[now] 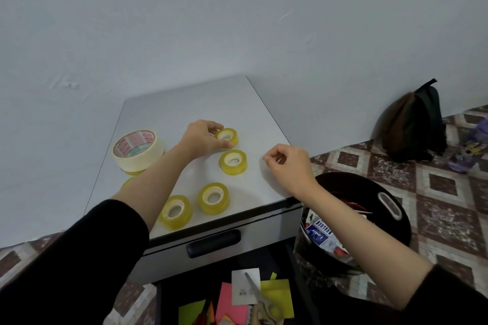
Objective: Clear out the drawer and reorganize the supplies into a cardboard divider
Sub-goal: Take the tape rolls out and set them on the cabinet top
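Observation:
Several small yellow tape rolls lie on the white cabinet top [190, 103]. My left hand [203, 137] grips the farthest roll [227, 136] by its rim. A second roll [233, 162] lies just in front of it, and two more [214, 198] [176, 211] sit near the front edge. A large cream masking-tape roll [136, 149] stands at the left. My right hand [289, 166] hovers at the right of the top, fingers curled, holding nothing. Below, the open drawer [295, 285] holds coloured paper [277, 295], a white card and scissors [264, 303].
A black round tub [401, 216] with a white handle slot stands on the tiled floor at the right, holding packets and supplies. A dark backpack [414, 124] leans against the wall further right. The upper drawer front has a black handle [214, 243].

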### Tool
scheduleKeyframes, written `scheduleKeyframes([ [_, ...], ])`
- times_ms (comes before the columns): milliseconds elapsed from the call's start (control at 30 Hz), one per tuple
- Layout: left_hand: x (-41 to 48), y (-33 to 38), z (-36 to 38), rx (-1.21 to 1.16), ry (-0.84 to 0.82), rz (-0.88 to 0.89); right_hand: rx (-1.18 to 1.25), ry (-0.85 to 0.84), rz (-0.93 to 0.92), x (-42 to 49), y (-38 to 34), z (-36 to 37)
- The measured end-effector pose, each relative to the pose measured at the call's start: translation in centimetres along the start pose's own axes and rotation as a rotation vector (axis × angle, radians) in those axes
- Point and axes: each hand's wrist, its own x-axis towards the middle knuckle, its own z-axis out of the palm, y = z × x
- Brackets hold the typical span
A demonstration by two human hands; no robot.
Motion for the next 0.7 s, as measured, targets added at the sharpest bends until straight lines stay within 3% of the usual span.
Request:
scheduleKeyframes([
  [267,-0.4,-0.4,0.3,-0.032,-0.020,-0.003,0.007,0.003,0.001,0.1,-0.1,-0.1],
  [700,-7.9,0.0,-3.6,-0.144,0.125,0.035,-0.059,-0.037,-0.020,-3.1,-2.8,-1.6],
])
